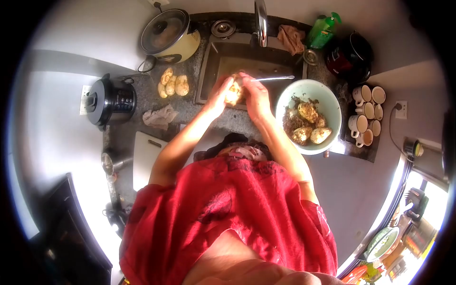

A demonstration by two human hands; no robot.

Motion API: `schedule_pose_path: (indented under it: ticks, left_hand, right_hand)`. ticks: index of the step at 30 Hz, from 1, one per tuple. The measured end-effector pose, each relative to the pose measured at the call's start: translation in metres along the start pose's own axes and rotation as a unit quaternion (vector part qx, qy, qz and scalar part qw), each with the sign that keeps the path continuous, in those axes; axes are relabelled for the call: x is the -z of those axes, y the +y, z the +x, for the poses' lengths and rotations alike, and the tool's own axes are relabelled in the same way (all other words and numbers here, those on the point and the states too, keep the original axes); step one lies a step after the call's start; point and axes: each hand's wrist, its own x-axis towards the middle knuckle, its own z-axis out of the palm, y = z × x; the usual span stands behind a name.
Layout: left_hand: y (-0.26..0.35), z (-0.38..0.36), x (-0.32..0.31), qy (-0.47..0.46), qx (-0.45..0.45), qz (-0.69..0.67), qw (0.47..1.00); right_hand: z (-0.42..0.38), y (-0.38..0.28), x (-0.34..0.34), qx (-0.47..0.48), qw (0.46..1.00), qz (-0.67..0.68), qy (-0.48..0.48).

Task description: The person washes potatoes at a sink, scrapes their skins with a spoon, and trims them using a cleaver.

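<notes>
Over the near edge of the sink (247,57), my left hand (220,96) is wrapped round a pale, brown-flecked root vegetable (233,94). Close on its right, my right hand (254,94) is closed on a thin metal utensil (280,78) whose handle sticks out to the right. The utensil's working end is hidden by the fingers. To the right of my hands, a pale green basin (336,111) holds several similar vegetables (308,112) among dark peelings. Several lighter vegetables (182,85) lie on the counter left of the sink.
A faucet (261,23) rises behind the sink. Crumpled cloth (160,117), a pressure cooker (111,101) and a lidded pot (167,35) stand left. At right are a green bottle (325,31), a dark red cooker (349,56) and several mugs (365,110).
</notes>
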Motion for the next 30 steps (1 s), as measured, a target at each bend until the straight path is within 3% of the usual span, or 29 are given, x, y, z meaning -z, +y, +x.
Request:
schedule_pose_path:
  ticks: [1, 3, 7, 9, 11, 13, 14, 17, 20, 25, 28, 30]
  left_hand:
    - [0.005, -0.003, -0.005, -0.024, -0.01, -0.03, 0.999]
    - [0.007, -0.004, -0.008, -0.027, 0.001, -0.043, 0.999]
    - [-0.004, 0.012, 0.018, 0.028, 0.049, -0.144, 0.988]
    - [0.004, 0.014, 0.022, 0.015, 0.052, -0.132, 0.99]
    - [0.012, 0.016, 0.03, 0.017, 0.038, -0.119, 0.992]
    - [0.01, 0.027, 0.053, -0.023, 0.071, -0.135, 0.988]
    - [0.016, 0.027, 0.057, -0.057, 0.084, -0.135, 0.986]
    - [0.026, 0.035, 0.067, -0.104, 0.104, -0.168, 0.975]
    - [0.023, 0.048, 0.074, -0.06, 0.136, -0.236, 0.96]
    - [0.022, 0.058, 0.086, -0.097, 0.182, -0.232, 0.951]
    - [0.025, 0.061, 0.087, -0.175, 0.197, -0.235, 0.936]
    - [0.024, 0.069, 0.089, -0.167, 0.204, -0.249, 0.932]
  right_hand:
    - [0.007, 0.002, 0.011, -0.056, 0.997, 0.035, 0.043]
    - [0.008, 0.003, 0.015, -0.074, 0.992, 0.084, 0.066]
    - [0.002, 0.006, 0.001, -0.045, 0.995, 0.091, 0.011]
    - [0.005, 0.019, -0.012, 0.039, 0.997, -0.059, 0.008]
    - [0.015, 0.02, -0.014, 0.009, 0.998, -0.057, 0.017]
    - [0.03, 0.029, -0.007, -0.06, 0.995, 0.066, 0.032]
    - [0.032, 0.034, -0.015, -0.057, 0.994, 0.066, 0.064]
    - [0.032, 0.037, -0.03, -0.022, 0.996, 0.08, 0.035]
    - [0.033, 0.054, -0.055, 0.053, 0.994, -0.054, 0.078]
    - [0.057, 0.058, -0.037, 0.038, 0.99, 0.016, 0.138]
    - [0.051, 0.055, -0.047, 0.075, 0.983, -0.016, 0.167]
    - [0.049, 0.053, -0.05, 0.111, 0.977, -0.068, 0.171]
